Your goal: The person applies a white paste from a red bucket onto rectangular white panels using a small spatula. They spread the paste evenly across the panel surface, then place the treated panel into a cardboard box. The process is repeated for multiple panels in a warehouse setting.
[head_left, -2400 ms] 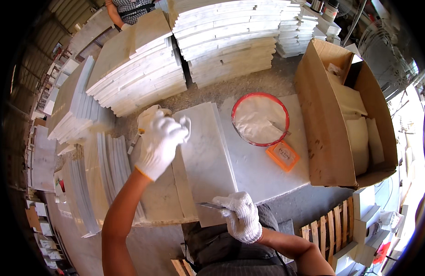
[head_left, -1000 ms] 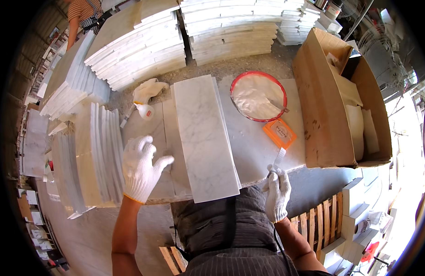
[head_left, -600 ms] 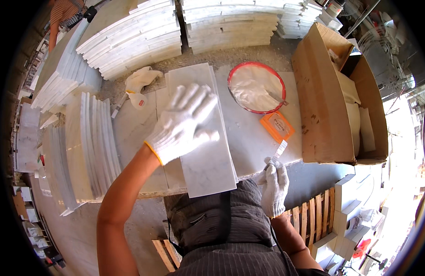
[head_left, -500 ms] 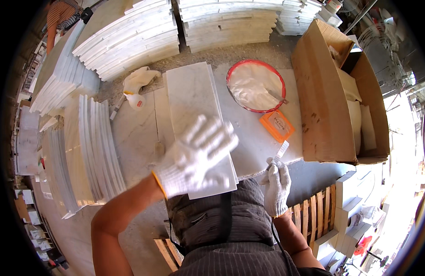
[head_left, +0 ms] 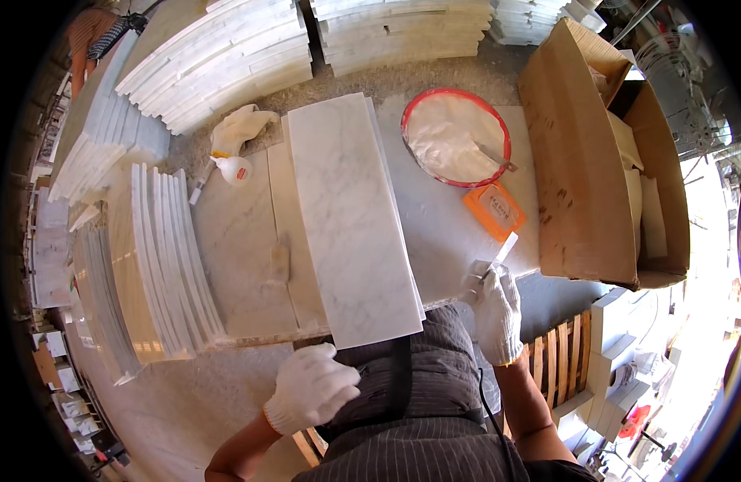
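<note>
A white marble slab (head_left: 350,233) lies lengthwise before me on top of another, their near end sticking out past the table edge toward my lap. My left hand (head_left: 310,387), in a white knit glove, is just below the slab's near left corner. Its fingers are loosely bent and apart, with nothing in them. My right hand (head_left: 499,313), gloved too, is closed on a thin white strip (head_left: 505,249) that points up and away. Something greyish beside those fingers is too blurred to name. Beyond are an orange box (head_left: 496,210) and a red-rimmed tub of white paste (head_left: 451,132) with a blade-like tool in it.
A tall cardboard box (head_left: 583,161) stands at the right. Marble slabs (head_left: 162,265) stand on edge at the left, with more stacks (head_left: 226,64) behind. A white squeeze bottle (head_left: 232,170) and a cloth (head_left: 244,128) lie at the table's left. Someone (head_left: 89,40) is at far left.
My left hand has come off the slab's top, down and toward me. My right hand has shifted slightly right with the white strip, which now tilts more to the right.
</note>
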The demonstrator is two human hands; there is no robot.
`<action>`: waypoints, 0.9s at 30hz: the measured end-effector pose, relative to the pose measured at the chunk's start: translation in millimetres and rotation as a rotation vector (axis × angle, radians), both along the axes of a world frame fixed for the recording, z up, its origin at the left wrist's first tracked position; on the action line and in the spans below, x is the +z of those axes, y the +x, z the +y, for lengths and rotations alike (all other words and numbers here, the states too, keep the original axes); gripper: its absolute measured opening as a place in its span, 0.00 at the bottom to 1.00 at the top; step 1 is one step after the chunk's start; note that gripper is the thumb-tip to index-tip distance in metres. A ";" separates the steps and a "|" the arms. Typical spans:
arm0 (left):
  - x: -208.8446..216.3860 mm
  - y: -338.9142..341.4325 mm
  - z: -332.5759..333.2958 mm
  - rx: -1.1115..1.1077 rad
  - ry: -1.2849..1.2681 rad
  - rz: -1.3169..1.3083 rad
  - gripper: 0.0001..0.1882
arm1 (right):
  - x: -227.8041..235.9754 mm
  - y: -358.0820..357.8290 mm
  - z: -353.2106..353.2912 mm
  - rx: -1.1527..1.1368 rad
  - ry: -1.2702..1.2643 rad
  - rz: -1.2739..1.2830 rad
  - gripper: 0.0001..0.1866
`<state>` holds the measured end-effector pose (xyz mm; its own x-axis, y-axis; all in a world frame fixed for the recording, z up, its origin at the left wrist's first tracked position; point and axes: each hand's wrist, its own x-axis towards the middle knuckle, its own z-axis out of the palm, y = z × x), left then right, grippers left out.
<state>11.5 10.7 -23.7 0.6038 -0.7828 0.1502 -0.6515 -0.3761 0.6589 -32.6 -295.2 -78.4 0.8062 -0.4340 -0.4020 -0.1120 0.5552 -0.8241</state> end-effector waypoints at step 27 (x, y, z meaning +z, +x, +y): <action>23.0 57.3 -28.4 0.672 -0.032 0.734 0.27 | 43.0 30.6 36.2 0.421 -1.048 -0.338 0.10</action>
